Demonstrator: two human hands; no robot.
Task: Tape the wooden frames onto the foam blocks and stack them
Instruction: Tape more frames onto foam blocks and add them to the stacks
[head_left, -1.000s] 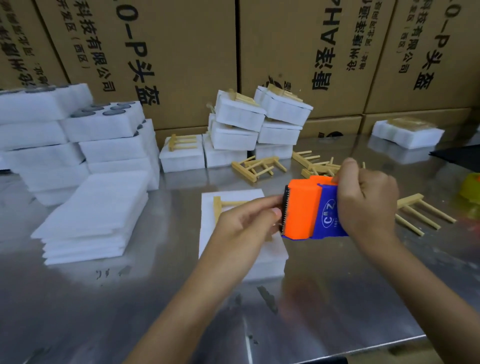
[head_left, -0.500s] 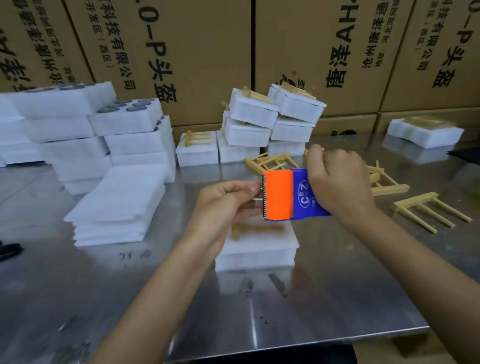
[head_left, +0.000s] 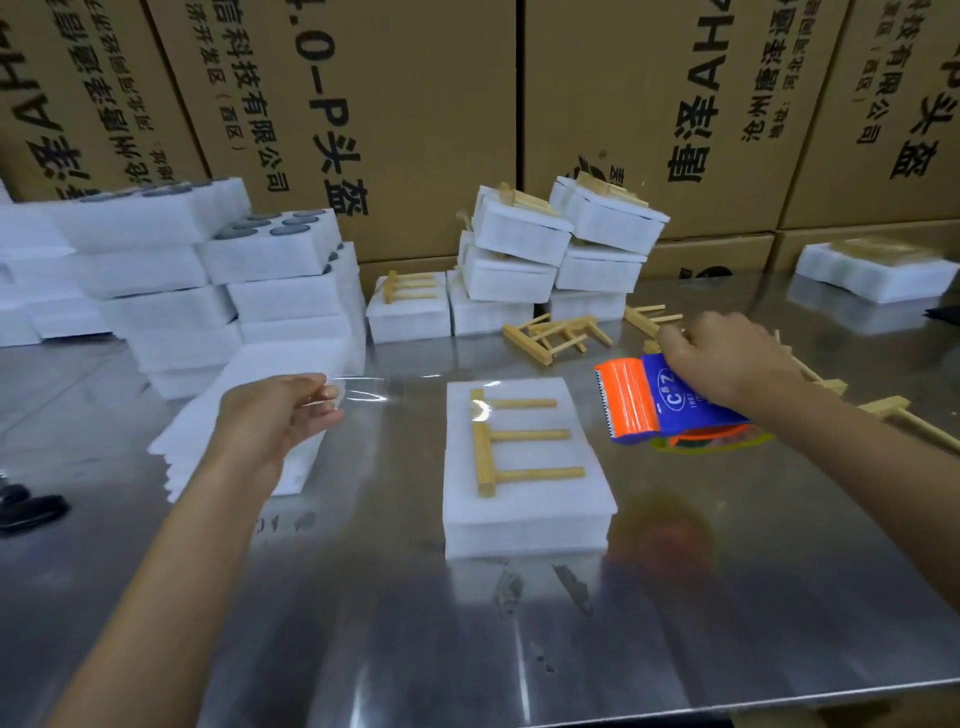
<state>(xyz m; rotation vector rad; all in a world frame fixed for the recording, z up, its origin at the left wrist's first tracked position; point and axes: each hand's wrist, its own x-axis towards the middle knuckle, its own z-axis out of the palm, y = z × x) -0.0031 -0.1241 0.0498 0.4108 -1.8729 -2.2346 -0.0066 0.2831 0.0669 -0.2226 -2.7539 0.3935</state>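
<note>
**Tape drawn out over the block**

At desk centre, a white foam block (head_left: 524, 457) lies flat with a wooden frame (head_left: 511, 441) on top, its three prongs pointing toward 3 o'clock. Half a second ago both hands met at the tape dispenser (head_left: 654, 402) over this block; now they are well apart, and a clear strip of tape (head_left: 415, 387) spans between them above the block's far edge. The left hand (head_left: 275, 415), out at 9 o'clock, pinches the tape's free end with narrow fingers (head_left: 324, 395). The right hand (head_left: 727, 358), at 3 o'clock, grips the orange-and-blue dispenser from above, fingers curled round it. Taped blocks (head_left: 566, 249) are stacked at 12 o'clock on the steel desk (head_left: 467, 623).
</note>
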